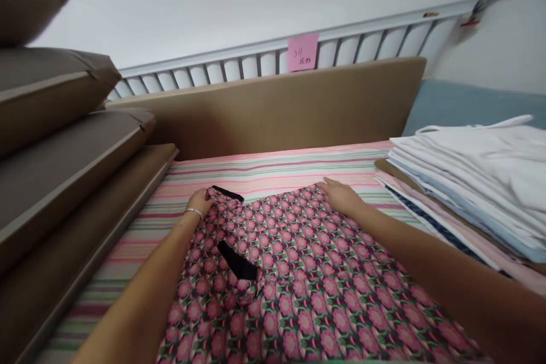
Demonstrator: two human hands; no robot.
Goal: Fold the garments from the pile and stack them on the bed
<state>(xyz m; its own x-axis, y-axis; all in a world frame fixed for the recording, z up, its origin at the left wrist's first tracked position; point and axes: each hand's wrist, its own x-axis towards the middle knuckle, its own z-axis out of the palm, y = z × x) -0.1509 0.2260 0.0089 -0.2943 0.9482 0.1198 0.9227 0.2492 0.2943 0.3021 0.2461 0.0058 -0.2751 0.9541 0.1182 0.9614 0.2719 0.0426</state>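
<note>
A pink, green and black floral garment (298, 261) lies spread over the striped cloth, running down past the lower edge of the view. Two black bands of fabric show on its left part: one black band (237, 261) in the middle, another along the top left edge. My left hand (199, 203), with a thin bracelet at the wrist, is closed on the garment's upper left corner. At the upper right corner, my right hand (341, 197) grips the edge between thumb and fingers. The fingertips under the fabric are partly hidden.
Large brown paper-covered packages (77, 142) are stacked on the left. Folded white and coloured clothes (473, 165) form a pile at right. Behind the striped cloth (273, 168) stands a brown board (277, 108), then a white radiator (230, 70) bearing a pink note (302, 52).
</note>
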